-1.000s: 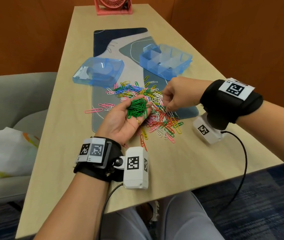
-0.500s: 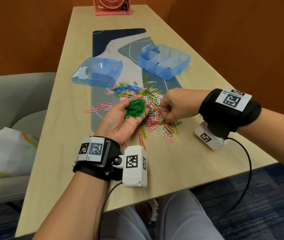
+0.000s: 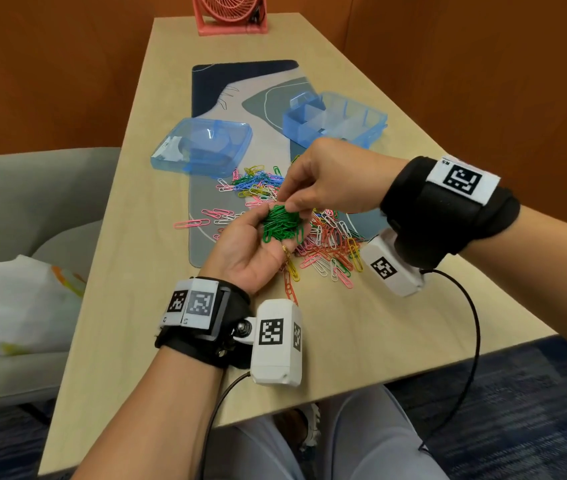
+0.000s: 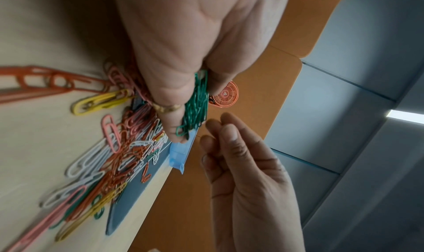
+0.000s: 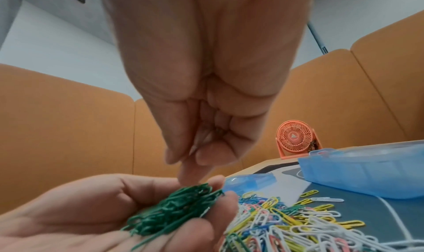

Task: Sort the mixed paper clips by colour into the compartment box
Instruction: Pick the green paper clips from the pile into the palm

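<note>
Now green clips [image 3: 281, 224] fill cupped left hand [image 3: 252, 249].

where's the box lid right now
In the head view the lid lies on the table's left side, just beyond the clip pile and left of the compartment box.

Square black-and-white fiducial codes stand on the white tag of the black right wristband [image 3: 462, 180], the white right wrist camera housing [image 3: 383, 267], the two pale tags of the black left wristband [image 3: 190, 302] and the white left wrist camera housing [image 3: 271, 331]. The small print at the tag corners is too small to read. A small triangle emblem marks the hub of the coral round desk fan [image 5: 294, 136]. The white label on the clear blue plastic lid [image 3: 202, 147] is illegible.
</note>
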Tool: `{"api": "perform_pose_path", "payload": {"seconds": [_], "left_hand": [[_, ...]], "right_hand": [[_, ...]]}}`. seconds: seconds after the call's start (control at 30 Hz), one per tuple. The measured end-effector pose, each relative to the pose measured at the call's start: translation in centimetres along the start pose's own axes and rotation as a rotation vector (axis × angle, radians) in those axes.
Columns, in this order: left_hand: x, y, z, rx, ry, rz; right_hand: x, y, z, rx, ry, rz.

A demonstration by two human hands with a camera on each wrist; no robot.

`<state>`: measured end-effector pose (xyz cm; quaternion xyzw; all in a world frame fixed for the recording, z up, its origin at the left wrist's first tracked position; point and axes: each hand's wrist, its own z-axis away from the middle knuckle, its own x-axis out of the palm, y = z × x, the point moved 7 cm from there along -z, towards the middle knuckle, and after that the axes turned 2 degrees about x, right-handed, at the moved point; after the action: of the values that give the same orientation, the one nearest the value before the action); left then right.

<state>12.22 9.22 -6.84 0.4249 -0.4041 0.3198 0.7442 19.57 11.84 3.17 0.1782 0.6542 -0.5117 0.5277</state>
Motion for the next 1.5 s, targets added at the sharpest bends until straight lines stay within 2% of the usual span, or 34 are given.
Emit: {"api": "perform_pose_path", "payload": {"seconds": [0.2, 0.4, 0.5, 0.77, 0.93, 1.23, 1.4, 1.5], "left_hand": [[-0.1, 0.1, 0.0, 0.020, 0.031, -0.128], [0.0, 0.3, 0.2, 0.045, 0.033, -0.177], [0.0, 0.4, 0.3, 0.052, 0.039, -0.186], [-0.1, 0.4, 0.2, 0.064, 0.035, -0.198], [0.0, 0.4, 0.1, 0.061, 0.025, -0.191], [0.1, 0.4, 0.2, 0.065, 0.026, -0.196], [0.0, 0.5, 0.2, 0.062, 0.027, -0.199], [0.1, 0.5, 0.3, 0.064, 0.029, -0.209]], "right_hand": [[-1.4, 2.0, 1.3, 0.054, 0.027, 0.055], [2.4, 4.7, 3.3, 0.152, -0.246, 0.243], [3.8, 5.0, 3.7, 0.151, -0.302, 0.251], [4.1, 4.4, 3.6, 0.113, -0.304, 0.197], [4.3, 4.6, 4.0, 0.124, -0.337, 0.257], [4.4, 4.3, 3.7, 0.133, -0.295, 0.324], [5.2, 3.8, 3.9, 0.103, -0.350, 0.240], [4.9, 4.0, 4.0, 0.107, -0.328, 0.219]]}}
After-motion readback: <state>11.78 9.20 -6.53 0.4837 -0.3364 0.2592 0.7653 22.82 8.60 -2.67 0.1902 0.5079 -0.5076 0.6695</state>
